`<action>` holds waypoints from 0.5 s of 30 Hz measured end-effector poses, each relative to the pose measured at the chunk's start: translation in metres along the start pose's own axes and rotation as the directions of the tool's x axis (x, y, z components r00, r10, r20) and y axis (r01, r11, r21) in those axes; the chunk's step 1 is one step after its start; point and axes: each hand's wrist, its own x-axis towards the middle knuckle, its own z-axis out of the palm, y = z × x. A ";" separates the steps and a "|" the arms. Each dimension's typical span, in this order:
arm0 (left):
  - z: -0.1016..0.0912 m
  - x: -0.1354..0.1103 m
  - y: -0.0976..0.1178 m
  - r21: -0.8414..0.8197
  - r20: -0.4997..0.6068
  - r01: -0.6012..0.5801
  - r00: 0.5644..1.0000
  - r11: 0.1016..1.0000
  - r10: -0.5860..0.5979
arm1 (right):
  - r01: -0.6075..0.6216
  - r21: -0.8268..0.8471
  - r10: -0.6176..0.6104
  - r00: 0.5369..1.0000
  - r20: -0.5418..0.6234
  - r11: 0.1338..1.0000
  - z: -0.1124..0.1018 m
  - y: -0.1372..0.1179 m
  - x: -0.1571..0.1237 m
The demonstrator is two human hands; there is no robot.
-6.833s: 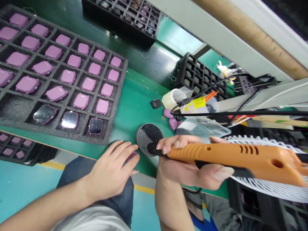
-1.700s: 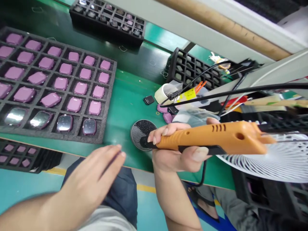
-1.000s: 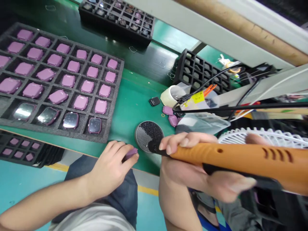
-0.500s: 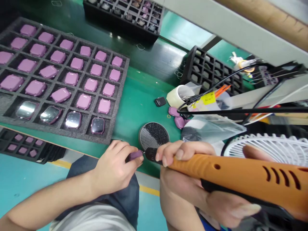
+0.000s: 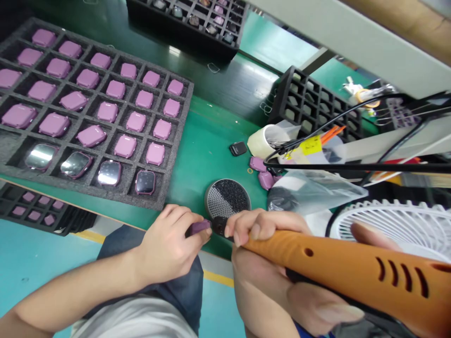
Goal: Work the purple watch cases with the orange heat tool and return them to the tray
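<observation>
The left hand (image 5: 172, 241) pinches a purple watch case (image 5: 199, 227); the right hand (image 5: 269, 226) grips an orange tool (image 5: 345, 265) — its dark tip (image 5: 219, 226) just beside the case.

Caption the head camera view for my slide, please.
Left hand holds a purple case near the dark tip of an orange tool gripped in the right hand.

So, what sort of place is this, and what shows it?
Probably a small-electronics workshop: rows of purple watch-like cases lie in a foam tray on the green bench, and the right hand grips an orange tool.
</observation>
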 end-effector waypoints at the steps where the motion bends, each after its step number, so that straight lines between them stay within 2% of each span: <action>1: 0.000 0.000 0.000 -0.004 -0.005 0.002 1.000 1.000 -0.002 | -0.011 0.002 0.011 1.000 0.005 1.000 0.000 0.000 0.000; 10: 0.000 0.000 0.001 -0.008 -0.014 0.010 1.000 1.000 -0.011 | -0.072 0.057 0.068 0.996 0.055 0.996 0.007 -0.003 0.001; 13: 0.001 0.000 0.000 -0.002 -0.016 0.006 1.000 1.000 -0.007 | -0.051 0.057 0.048 0.997 0.056 0.997 0.010 0.002 0.001; 15: 0.001 0.000 0.000 0.007 -0.015 0.006 1.000 1.000 -0.006 | 0.012 0.080 -0.015 0.999 0.037 0.997 0.011 0.006 0.003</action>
